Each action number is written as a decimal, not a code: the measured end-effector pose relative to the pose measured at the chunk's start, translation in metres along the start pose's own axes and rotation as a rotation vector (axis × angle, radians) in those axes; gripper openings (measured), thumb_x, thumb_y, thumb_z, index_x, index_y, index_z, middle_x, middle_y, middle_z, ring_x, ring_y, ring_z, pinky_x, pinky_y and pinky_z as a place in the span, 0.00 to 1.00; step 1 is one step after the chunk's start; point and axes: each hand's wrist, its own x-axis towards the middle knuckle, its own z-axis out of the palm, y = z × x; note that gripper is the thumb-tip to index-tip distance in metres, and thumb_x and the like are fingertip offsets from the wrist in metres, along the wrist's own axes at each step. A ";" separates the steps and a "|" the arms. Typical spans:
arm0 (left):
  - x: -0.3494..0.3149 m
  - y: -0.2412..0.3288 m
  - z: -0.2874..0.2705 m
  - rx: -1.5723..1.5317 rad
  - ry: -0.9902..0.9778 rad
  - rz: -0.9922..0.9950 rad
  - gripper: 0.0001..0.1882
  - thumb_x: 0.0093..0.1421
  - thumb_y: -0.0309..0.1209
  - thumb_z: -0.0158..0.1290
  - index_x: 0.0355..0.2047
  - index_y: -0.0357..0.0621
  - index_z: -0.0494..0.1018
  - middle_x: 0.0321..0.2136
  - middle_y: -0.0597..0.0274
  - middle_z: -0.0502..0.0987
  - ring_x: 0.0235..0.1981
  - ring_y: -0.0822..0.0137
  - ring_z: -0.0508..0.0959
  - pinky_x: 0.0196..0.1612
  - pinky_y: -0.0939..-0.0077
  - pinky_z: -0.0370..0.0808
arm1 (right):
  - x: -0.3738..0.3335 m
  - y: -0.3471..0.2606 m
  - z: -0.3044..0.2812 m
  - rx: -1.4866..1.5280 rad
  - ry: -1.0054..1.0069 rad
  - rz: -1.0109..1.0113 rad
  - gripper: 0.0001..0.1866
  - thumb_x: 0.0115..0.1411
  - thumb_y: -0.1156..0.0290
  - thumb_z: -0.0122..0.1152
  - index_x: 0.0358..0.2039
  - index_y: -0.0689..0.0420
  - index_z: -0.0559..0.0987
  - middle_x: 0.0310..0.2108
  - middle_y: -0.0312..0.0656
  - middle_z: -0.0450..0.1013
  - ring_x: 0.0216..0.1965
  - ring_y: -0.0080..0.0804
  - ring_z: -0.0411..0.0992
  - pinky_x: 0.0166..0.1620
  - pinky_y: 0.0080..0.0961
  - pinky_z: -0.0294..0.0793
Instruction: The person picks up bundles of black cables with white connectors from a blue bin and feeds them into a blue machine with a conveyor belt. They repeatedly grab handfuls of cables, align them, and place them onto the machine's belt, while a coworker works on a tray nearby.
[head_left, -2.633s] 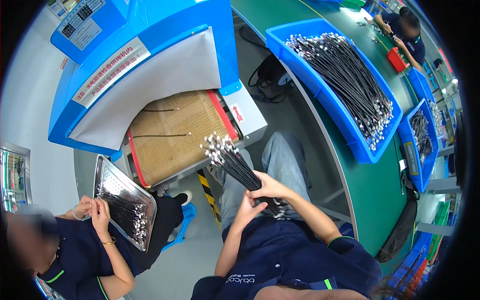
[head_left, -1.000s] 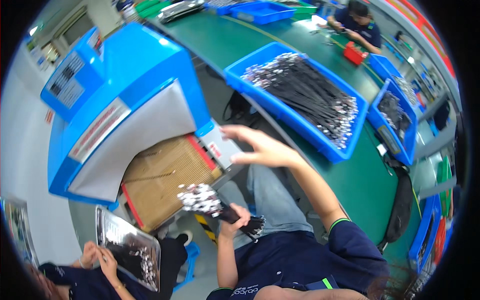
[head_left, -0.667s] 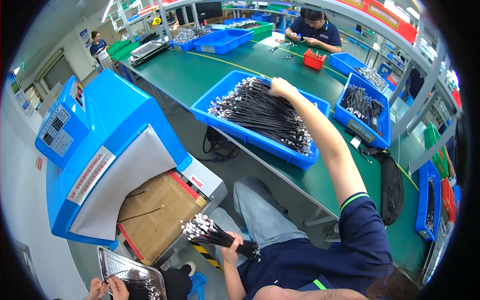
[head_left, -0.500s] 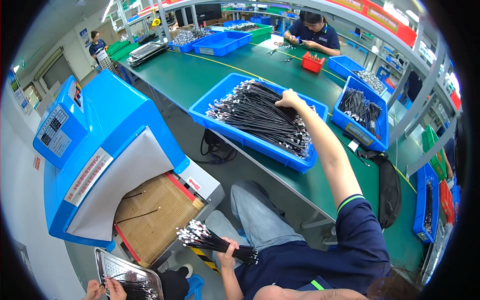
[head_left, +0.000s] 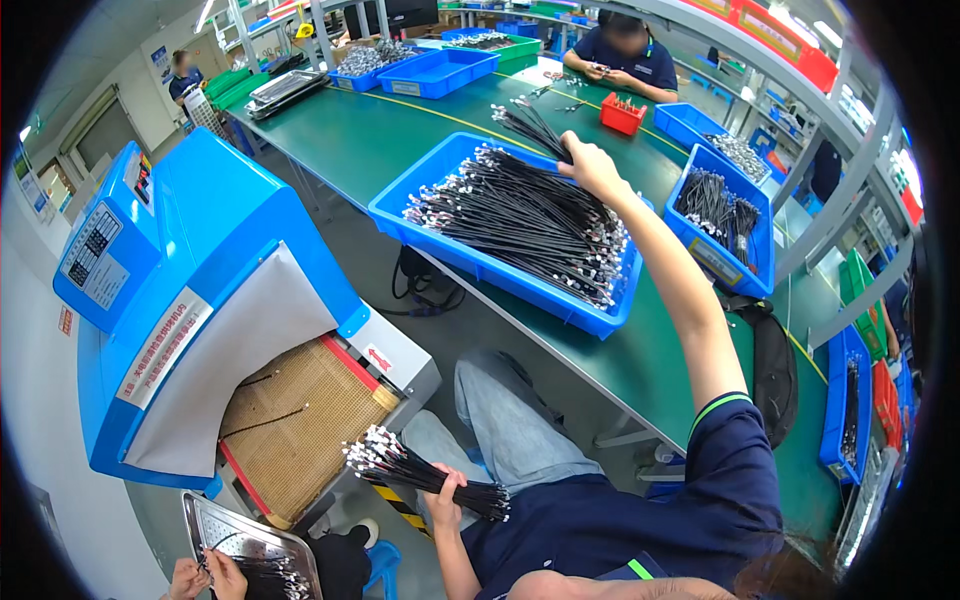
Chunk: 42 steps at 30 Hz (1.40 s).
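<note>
My left hand (head_left: 446, 497) is closed round a thick bundle of black cables (head_left: 405, 470) with white connector ends, held low in front of my lap. Out over the table, my right hand (head_left: 592, 168) grips a smaller bunch of black cables (head_left: 532, 125) by one end. That bunch is raised above the far edge of a blue bin (head_left: 400, 210). Inside the bin lies a dense heap of similar black cables (head_left: 520, 215), their white and reddish ends pointing to both sides.
Left stands a blue conveyor machine (head_left: 190, 260) with a mesh belt (head_left: 300, 430) carrying loose cables. Another person's hands work over a metal tray (head_left: 190, 510) at the lower left. Another blue bin (head_left: 745, 270) of cables, a red box (head_left: 622, 115) and a black bag (head_left: 775, 380) rest on the green table.
My right hand has risen from the heap, lifting a bunch of cables up past the bin's far edge. My left hand still holds its bundle, slightly shifted left in view.
</note>
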 end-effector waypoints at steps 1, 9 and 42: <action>0.001 -0.002 0.001 -0.013 -0.002 -0.012 0.08 0.47 0.20 0.48 0.26 0.40 0.60 0.19 0.62 0.64 0.20 0.70 0.67 0.28 0.76 0.66 | 0.001 0.011 0.002 -0.031 -0.058 0.012 0.20 0.42 0.63 0.58 0.32 0.61 0.65 0.28 0.53 0.69 0.32 0.49 0.68 0.35 0.38 0.68; -0.002 -0.001 -0.003 -0.023 -0.022 -0.012 0.07 0.48 0.20 0.48 0.27 0.40 0.61 0.19 0.62 0.64 0.21 0.70 0.67 0.28 0.76 0.66 | 0.004 0.024 0.002 -0.155 -0.528 0.157 0.22 0.38 0.59 0.56 0.32 0.61 0.74 0.31 0.51 0.71 0.33 0.40 0.70 0.38 0.30 0.68; 0.000 -0.018 -0.008 0.090 -0.143 -0.151 0.32 0.44 0.30 0.56 0.48 0.36 0.55 0.42 0.53 0.66 0.47 0.64 0.64 0.49 0.72 0.61 | -0.366 -0.206 0.087 0.949 -0.788 -0.117 0.16 0.52 0.69 0.48 0.38 0.65 0.62 0.33 0.58 0.66 0.35 0.52 0.66 0.36 0.36 0.65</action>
